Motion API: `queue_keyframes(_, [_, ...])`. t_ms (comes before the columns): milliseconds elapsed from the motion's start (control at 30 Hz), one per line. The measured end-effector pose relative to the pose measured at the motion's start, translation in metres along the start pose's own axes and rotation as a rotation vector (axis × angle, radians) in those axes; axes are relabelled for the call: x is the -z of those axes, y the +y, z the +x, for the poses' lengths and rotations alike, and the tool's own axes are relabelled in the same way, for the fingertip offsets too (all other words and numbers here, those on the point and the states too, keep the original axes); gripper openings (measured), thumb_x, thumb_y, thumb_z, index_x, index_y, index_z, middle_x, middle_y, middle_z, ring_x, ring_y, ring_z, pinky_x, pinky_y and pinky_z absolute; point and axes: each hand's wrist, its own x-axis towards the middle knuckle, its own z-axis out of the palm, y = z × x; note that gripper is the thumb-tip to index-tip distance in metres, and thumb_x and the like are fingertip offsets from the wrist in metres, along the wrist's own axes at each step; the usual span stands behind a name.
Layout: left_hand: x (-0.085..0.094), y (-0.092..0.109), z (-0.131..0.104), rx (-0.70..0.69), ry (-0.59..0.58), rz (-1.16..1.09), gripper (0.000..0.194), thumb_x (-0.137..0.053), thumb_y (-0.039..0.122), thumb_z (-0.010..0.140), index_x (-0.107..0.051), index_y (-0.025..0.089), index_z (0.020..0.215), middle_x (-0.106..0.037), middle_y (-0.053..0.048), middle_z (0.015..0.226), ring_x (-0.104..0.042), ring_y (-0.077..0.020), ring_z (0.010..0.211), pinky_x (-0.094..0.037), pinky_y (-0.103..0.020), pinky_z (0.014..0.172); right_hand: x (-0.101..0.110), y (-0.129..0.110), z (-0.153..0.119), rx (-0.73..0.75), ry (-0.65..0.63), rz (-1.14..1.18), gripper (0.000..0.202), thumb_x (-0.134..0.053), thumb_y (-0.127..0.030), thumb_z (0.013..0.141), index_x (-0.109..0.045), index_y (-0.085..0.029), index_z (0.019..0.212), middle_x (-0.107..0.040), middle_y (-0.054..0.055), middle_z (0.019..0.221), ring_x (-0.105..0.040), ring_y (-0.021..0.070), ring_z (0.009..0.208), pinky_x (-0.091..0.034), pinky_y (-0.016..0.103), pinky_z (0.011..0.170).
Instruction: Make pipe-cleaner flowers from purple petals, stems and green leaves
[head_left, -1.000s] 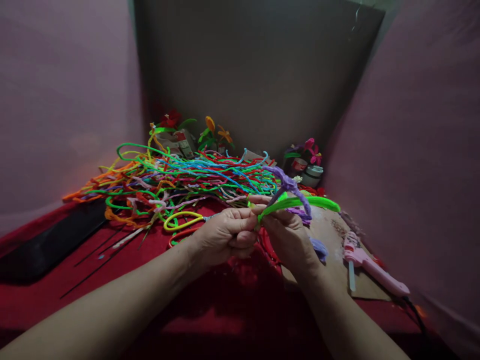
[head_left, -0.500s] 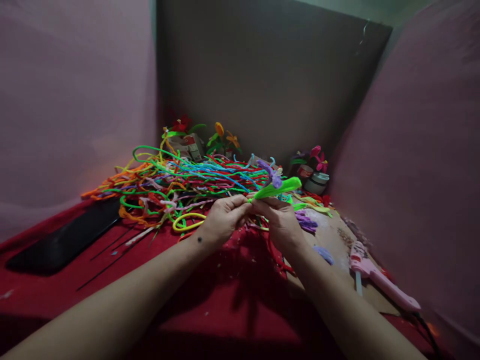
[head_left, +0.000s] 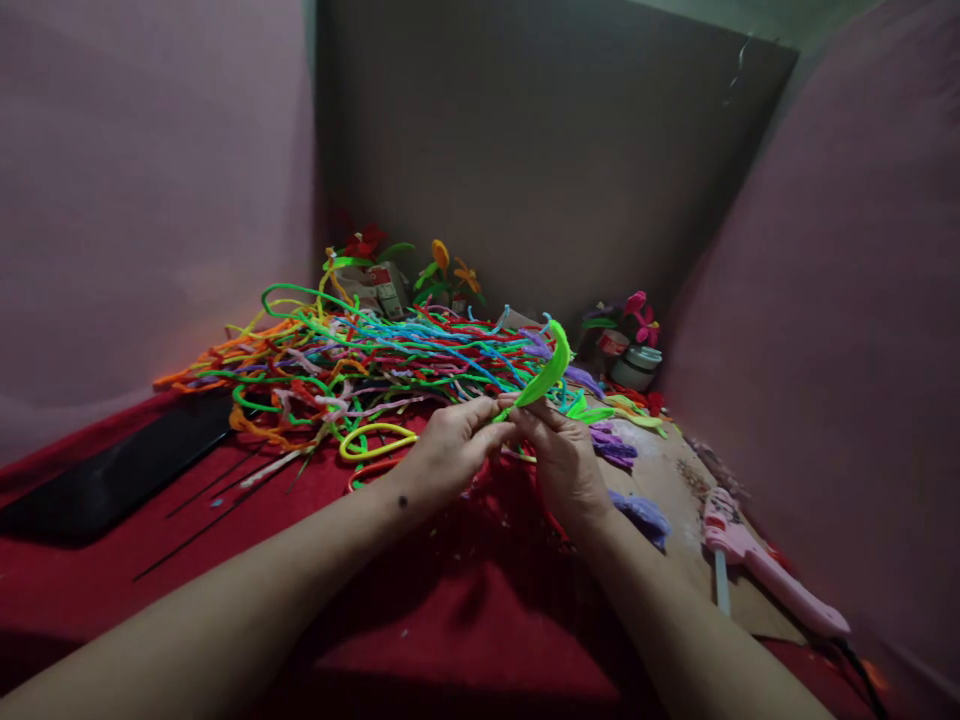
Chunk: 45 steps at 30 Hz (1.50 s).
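Close together in front of the pile, my left hand (head_left: pixel 459 448) and my right hand (head_left: pixel 561 455) both pinch a pipe-cleaner flower by its fuzzy green stem. The left fingers grip the stem's near end; the right thumb and fingers close at the base of a bright green leaf (head_left: pixel 546 372). This leaf curves upward above the right hand. Purple petals (head_left: pixel 535 344) show behind it, but whether they join the held stem is hard to see. Loose purple petal shapes (head_left: pixel 639 518) lie beside my right wrist.
A heap of coloured pipe cleaners (head_left: pixel 420 350) spreads behind my hands. Yellow-handled scissors (head_left: pixel 375 440) lie left of them. A pink glue gun (head_left: pixel 772 570) rests on cardboard (head_left: pixel 686 480) at right. A black flat object (head_left: pixel 112 470) sits left. Finished flowers (head_left: pixel 450 270) and a jar (head_left: pixel 637 368) stand behind.
The green leaf has swung from pointing right to standing more upright and curved. The purple petals are now partly behind it. Both hands stay together on the stem.
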Motion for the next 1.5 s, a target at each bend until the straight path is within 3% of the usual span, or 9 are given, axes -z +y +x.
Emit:
queue_keyframes(100, [-0.004, -0.006, -0.004, -0.242, 0.174, 0.410, 0.012, -0.049, 0.024, 0.081, -0.059, 0.019, 0.087, -0.061, -0.003, 0.077, -0.055, -0.0144, 0.069, -0.040, -0.025, 0.065, -0.002, -0.002, -0.003, 0.009, 0.018, -0.086, 0.012, -0.061, -0.027, 0.074, -0.072, -0.025, 0.078, -0.066, -0.002, 0.079, -0.056, 0.0156, 0.074, -0.043, 0.029, 0.074])
queue_keyframes(200, [-0.003, -0.009, -0.005, -0.267, 0.190, 0.480, 0.020, -0.041, 0.021, 0.084, -0.059, 0.019, 0.076, -0.058, -0.001, 0.065, -0.051, -0.0117, 0.058, -0.038, -0.023, 0.060, -0.001, -0.005, -0.006, 0.008, 0.044, -0.229, 0.011, -0.063, -0.029, 0.073, -0.072, -0.023, 0.073, -0.062, -0.002, 0.067, -0.051, 0.0143, 0.064, -0.041, 0.028, 0.067])
queue_keyframes(367, [0.000, 0.000, 0.000, -0.122, 0.118, 0.185, 0.017, -0.047, 0.024, 0.081, -0.063, 0.017, 0.079, -0.055, 0.002, 0.064, -0.046, -0.0095, 0.058, -0.036, -0.020, 0.056, 0.008, -0.006, -0.003, -0.038, -0.067, -0.135, 0.016, -0.062, -0.031, 0.074, -0.072, -0.023, 0.084, -0.065, -0.001, 0.074, -0.054, 0.0160, 0.071, -0.041, 0.030, 0.072])
queue_keyframes(533, [0.001, 0.008, 0.002, -0.011, 0.057, -0.020, 0.022, -0.051, 0.028, 0.077, -0.052, 0.015, 0.059, -0.039, 0.005, 0.052, -0.033, -0.0073, 0.050, -0.029, -0.020, 0.048, 0.012, -0.010, -0.001, 0.019, -0.162, -0.240, 0.016, -0.058, -0.029, 0.077, -0.072, -0.021, 0.078, -0.061, -0.001, 0.065, -0.050, 0.0147, 0.063, -0.040, 0.029, 0.065])
queue_keyframes(867, [-0.001, 0.009, 0.001, 0.170, -0.031, -0.339, 0.033, -0.057, 0.034, 0.075, -0.043, 0.015, 0.052, -0.037, 0.006, 0.045, -0.027, -0.0033, 0.040, -0.018, -0.020, 0.041, 0.014, -0.005, 0.003, -0.022, -0.138, -0.050, 0.013, -0.063, -0.025, 0.072, -0.073, -0.021, 0.080, -0.061, -0.001, 0.069, -0.050, 0.0137, 0.065, -0.042, 0.030, 0.069])
queue_keyframes(1100, [0.007, 0.007, 0.002, 0.282, -0.224, -0.633, 0.028, -0.059, 0.034, 0.077, -0.048, 0.014, 0.059, -0.035, 0.007, 0.044, -0.020, -0.0021, 0.037, -0.012, -0.019, 0.040, 0.017, -0.007, 0.005, -0.033, -0.168, 0.018, 0.016, -0.066, -0.024, 0.070, -0.073, -0.023, 0.084, -0.068, 0.000, 0.078, -0.058, 0.0146, 0.073, -0.043, 0.031, 0.077])
queue_keyframes(1267, [0.009, 0.005, -0.001, 0.383, -0.378, -0.868, 0.013, -0.056, 0.025, 0.079, -0.054, 0.014, 0.072, -0.031, 0.008, 0.044, -0.014, -0.0023, 0.037, -0.012, -0.017, 0.038, 0.014, -0.006, 0.002, -0.067, -0.177, 0.175, 0.014, -0.068, -0.019, 0.067, -0.074, -0.025, 0.077, -0.070, -0.002, 0.079, -0.060, 0.0143, 0.073, -0.045, 0.030, 0.077])
queue_keyframes(1400, [0.009, 0.001, -0.001, 0.403, -0.451, -0.900, 0.015, -0.051, 0.024, 0.083, -0.054, 0.014, 0.072, -0.026, 0.009, 0.043, -0.011, -0.0025, 0.036, -0.015, -0.016, 0.036, 0.010, -0.007, -0.002, -0.075, -0.195, 0.213, 0.016, -0.066, -0.016, 0.066, -0.074, -0.022, 0.078, -0.070, 0.001, 0.083, -0.060, 0.0153, 0.074, -0.046, 0.031, 0.077])
queue_keyframes(1500, [0.008, 0.001, 0.001, 0.369, -0.416, -0.808, 0.019, -0.052, 0.029, 0.082, -0.055, 0.013, 0.072, -0.030, 0.009, 0.043, -0.014, -0.0019, 0.035, -0.017, -0.016, 0.035, 0.007, -0.007, -0.002, -0.107, -0.131, 0.258, 0.015, -0.066, -0.014, 0.066, -0.073, -0.020, 0.077, -0.068, 0.000, 0.075, -0.056, 0.0117, 0.064, -0.046, 0.028, 0.069])
